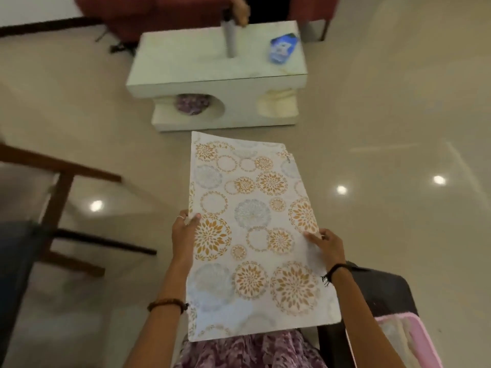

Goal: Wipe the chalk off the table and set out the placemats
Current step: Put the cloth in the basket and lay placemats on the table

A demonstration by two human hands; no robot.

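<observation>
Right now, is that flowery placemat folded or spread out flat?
Spread out. The placemat shows its whole patterned face, held in the air by the left hand and right hand at its side edges.

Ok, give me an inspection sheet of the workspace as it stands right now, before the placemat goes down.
Surface: low white table ahead, top pale; chalk marks cannot be made out.
Job's things: patterned placemat held flat in the air, short of the table.
Clutter: upright grey tube and a blue packet stand on the tabletop.
Hands: left hand holds the placemat's left edge, right hand its right edge, fingers on top.
Cables: nothing seen.
Surroundings: glossy tiled floor, wooden chair frame to the left, pink tub at lower right, red seat behind the table.
</observation>
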